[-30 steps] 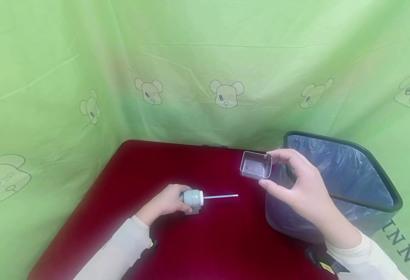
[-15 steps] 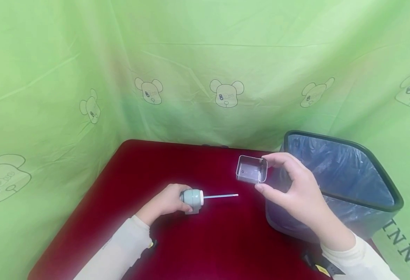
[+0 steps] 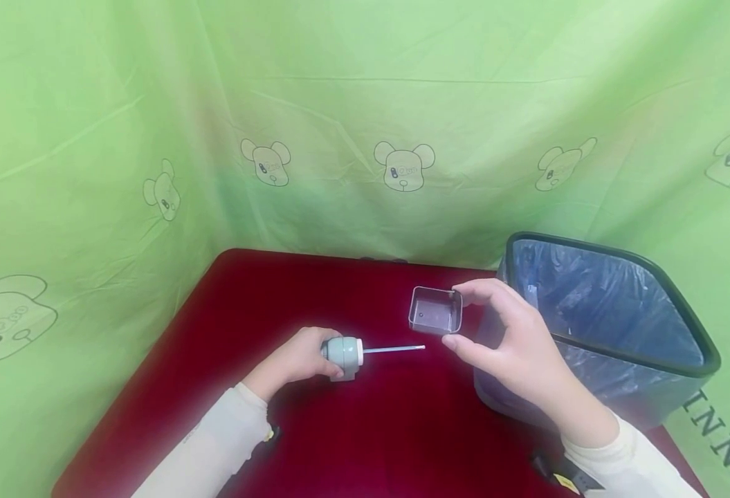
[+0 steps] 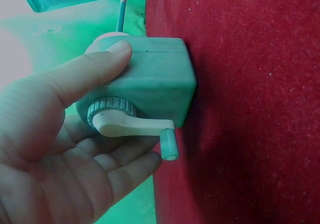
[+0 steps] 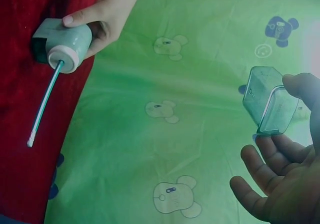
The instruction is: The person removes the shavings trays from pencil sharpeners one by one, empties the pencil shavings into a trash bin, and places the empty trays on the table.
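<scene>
My left hand grips a pale green crank pencil sharpener on the red table. A thin blue pencil sticks out of the sharpener's white front, its tip end pointing right. In the left wrist view, the sharpener's white crank handle shows beside the curled fingers, with my thumb on top of the body. My right hand pinches a small clear plastic box by one side between thumb and fingers. The box is raised above the table, right of the pencil, its open side facing me.
A trash bin with a black rim and a clear liner stands at the right, behind my right hand. The red cloth-covered table ends against a green curtain printed with bear heads.
My right hand has moved left and a little nearer to me with the clear box, away from the bin. The left hand, sharpener and pencil have stayed put.
</scene>
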`<action>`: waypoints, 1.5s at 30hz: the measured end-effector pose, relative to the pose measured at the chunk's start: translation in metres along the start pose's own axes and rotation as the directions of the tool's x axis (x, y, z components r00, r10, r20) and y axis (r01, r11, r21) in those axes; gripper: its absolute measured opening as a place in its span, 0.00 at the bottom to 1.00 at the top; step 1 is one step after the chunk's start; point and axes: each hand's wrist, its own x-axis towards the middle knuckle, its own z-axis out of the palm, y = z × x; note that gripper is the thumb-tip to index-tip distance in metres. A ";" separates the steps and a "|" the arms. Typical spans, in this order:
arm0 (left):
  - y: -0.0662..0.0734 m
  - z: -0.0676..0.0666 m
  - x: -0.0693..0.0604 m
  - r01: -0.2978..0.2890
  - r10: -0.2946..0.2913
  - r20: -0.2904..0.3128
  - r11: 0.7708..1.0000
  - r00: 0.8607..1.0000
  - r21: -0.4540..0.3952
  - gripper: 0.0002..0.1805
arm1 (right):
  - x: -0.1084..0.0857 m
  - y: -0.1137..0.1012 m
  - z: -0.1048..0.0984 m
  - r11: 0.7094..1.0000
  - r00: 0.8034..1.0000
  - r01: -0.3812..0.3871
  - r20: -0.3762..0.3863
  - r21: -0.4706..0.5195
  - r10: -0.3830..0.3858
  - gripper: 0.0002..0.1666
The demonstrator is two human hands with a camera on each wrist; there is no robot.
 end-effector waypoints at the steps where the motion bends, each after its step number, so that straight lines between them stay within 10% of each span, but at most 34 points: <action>1: 0.000 0.000 0.000 -0.001 0.001 0.000 1.000 1.000 0.001 0.33 | 0.000 0.000 0.001 1.000 1.000 -0.002 0.002 0.002 0.002 0.39; 45: -0.002 -0.001 -0.001 0.002 -0.002 0.003 1.000 1.000 -0.013 0.32 | -0.019 0.017 0.033 0.997 0.995 -0.065 0.081 0.049 0.061 0.36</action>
